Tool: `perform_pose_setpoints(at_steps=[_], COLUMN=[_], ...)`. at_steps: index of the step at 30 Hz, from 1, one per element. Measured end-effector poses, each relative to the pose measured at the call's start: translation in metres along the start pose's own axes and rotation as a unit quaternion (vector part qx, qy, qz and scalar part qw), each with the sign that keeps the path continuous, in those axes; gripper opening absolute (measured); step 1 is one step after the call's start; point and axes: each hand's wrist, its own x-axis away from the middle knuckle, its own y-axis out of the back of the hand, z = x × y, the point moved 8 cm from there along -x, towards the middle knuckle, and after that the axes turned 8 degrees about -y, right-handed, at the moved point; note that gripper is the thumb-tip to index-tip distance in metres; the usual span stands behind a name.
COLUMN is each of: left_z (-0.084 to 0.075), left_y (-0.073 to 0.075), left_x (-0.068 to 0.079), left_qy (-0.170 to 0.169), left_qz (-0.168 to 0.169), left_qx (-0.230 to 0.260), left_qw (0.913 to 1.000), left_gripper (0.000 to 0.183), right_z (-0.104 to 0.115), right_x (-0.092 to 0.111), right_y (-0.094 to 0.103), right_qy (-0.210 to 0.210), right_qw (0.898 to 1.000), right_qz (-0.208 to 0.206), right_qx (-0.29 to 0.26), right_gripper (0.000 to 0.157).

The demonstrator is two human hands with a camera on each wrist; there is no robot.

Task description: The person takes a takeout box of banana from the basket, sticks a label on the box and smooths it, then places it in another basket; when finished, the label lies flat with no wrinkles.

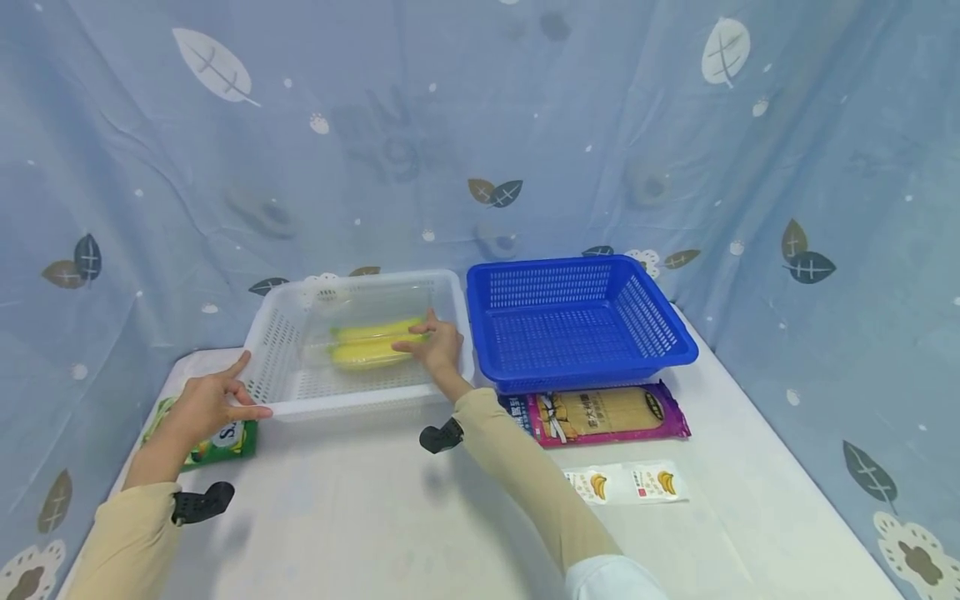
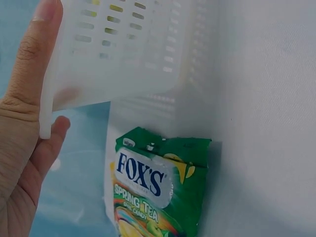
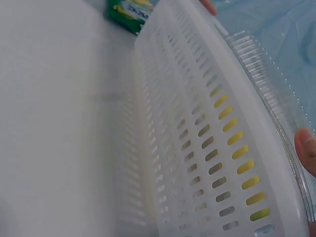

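Note:
My left hand [image 1: 204, 407] grips the front left corner of a white slotted plastic basket [image 1: 352, 403], its rim between thumb and fingers in the left wrist view. Inside the basket lies a clear plastic pack of yellow bananas [image 1: 367, 356] with greenish ends. My right hand [image 1: 440, 346] reaches over the basket's right part and holds the pack's right end, thumb and fingers spread. In the right wrist view a clear edge of the pack [image 3: 261, 74] rises above the basket rim, with the thumb [image 3: 307, 148] against it; the other fingers are mostly hidden.
A blue slotted basket [image 1: 585, 333] stands right of the white one. Before it lies a purple-edged noodle pack [image 1: 607, 414], and nearer, white labels with banana pictures [image 1: 630, 483]. A green Fox's candy bag [image 2: 158, 182] lies at the left, partly behind my left hand. Patterned curtains [image 1: 420, 125] enclose the table.

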Motion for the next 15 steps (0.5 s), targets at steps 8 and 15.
perform_pose_setpoints(at_steps=[8,15], left_z=[-0.002,-0.001], left_y=[0.001,0.001], left_x=[0.001,0.000], left_qy=[-0.008,0.000], left_qz=[-0.009,-0.006], left_qx=[-0.002,-0.002], left_qw=[0.9999,1.0000], left_gripper=[0.033,0.033], right_z=[0.002,0.006], right_x=[0.007,0.016], right_y=[0.005,0.015], right_qy=[0.007,0.001], right_qw=[0.998,0.997], right_qz=[0.009,0.014], right_qx=[-0.066,-0.077], right_gripper=[0.033,0.033])
